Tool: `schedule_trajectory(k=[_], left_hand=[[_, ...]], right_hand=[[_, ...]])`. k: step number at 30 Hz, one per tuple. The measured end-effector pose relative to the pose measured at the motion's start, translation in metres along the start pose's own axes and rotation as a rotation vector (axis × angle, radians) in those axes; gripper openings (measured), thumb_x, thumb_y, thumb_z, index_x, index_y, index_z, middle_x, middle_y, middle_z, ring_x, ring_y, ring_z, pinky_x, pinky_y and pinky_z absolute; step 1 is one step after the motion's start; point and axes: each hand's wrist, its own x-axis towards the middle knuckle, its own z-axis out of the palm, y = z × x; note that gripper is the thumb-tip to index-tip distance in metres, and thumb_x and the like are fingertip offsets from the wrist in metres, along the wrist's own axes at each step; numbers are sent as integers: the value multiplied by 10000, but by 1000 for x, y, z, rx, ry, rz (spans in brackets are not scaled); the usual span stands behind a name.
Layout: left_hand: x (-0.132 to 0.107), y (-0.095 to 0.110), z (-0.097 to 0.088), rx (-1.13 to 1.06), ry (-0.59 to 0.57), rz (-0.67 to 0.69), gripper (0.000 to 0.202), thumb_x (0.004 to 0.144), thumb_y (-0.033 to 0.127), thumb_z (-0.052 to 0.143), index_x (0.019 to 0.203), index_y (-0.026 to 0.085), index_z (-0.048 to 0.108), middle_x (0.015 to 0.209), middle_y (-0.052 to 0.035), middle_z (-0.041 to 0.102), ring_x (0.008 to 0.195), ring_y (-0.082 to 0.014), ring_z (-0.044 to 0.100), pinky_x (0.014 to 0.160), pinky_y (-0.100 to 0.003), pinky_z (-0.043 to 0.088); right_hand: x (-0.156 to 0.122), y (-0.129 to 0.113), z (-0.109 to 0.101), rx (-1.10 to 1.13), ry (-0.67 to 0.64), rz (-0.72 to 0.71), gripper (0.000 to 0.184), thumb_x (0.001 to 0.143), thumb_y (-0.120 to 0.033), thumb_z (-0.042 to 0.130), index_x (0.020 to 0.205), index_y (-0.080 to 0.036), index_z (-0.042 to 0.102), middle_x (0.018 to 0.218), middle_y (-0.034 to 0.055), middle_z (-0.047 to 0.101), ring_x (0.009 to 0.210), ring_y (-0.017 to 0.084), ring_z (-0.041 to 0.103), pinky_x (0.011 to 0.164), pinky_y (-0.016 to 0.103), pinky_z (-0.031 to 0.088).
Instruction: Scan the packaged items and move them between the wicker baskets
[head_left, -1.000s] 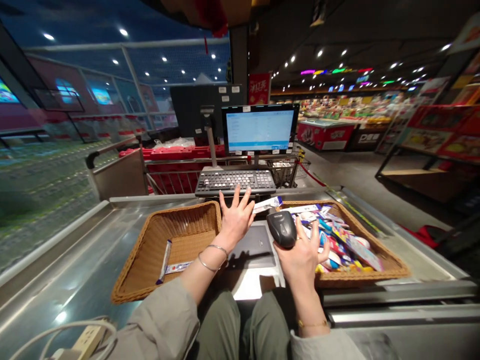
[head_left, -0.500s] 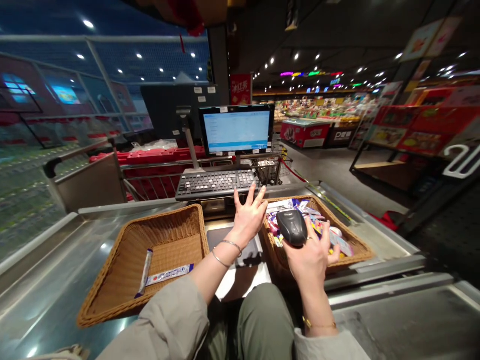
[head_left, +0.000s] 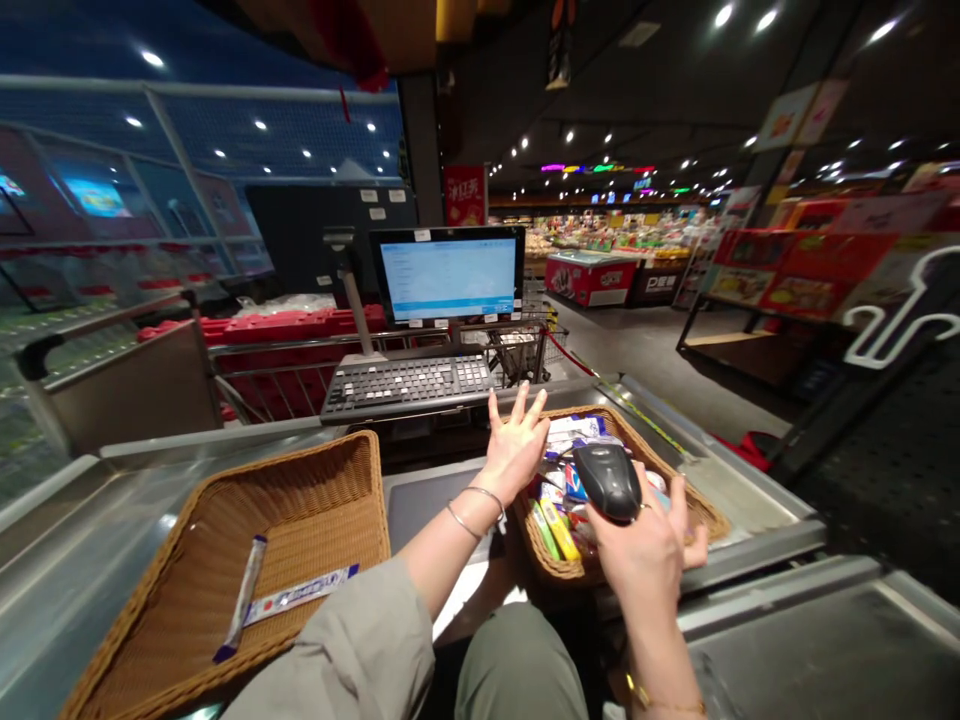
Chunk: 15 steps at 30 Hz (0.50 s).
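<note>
My left hand [head_left: 516, 440] hovers with fingers spread over the left rim of the right wicker basket [head_left: 694, 505], which is full of several colourful snack packets [head_left: 559, 500]. My right hand [head_left: 649, 545] grips a black handheld barcode scanner [head_left: 606, 480] above the same basket. The left wicker basket [head_left: 315, 480] holds two long packets [head_left: 285, 598], far from both hands. A flat scanner plate [head_left: 420, 500] lies in the steel counter between the baskets.
A keyboard [head_left: 409, 382] and a lit monitor [head_left: 448, 275] stand beyond the baskets. Red shopping baskets [head_left: 285, 325] and a wire trolley [head_left: 517, 355] sit behind the counter. Store aisle and shelves [head_left: 787, 290] run to the right.
My view has swung right. My left hand has moved from over the scanner plate to the right basket's edge, fingers still spread. The scanner stays in my right hand.
</note>
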Motion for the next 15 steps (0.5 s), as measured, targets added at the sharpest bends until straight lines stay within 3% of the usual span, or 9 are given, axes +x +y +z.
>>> schedule_trajectory(k=[4,8,15], left_hand=[[14,4,15,-19,-8,-19,281,968,346,494,1188,245,636,1571,-63,391,1503,-376,178,1099,-819,103],[20,2,23,-26,-46,-44,431,944,442,532,1321,236,566,1584,-85,362,1510,-372,151,1102,-811,117],[0,-15,10,-42,-60,-92,510,913,478,571,1356,226,553,1583,-119,354,1511,-357,164,1127,-779,89]], right_hand=[[0,10,2,-12,0,17,680,802,-624,500,1301,-171,593,1317,164,631,1422,339,342,1115,600,141],[0,15,4,-10,4,36,671,792,-609,521,1298,-174,591,1330,165,622,1420,347,348,1119,613,129],[-1,8,5,-29,-26,19,597,802,-530,525,1289,-190,586,1275,159,650,1406,357,343,1094,622,162]])
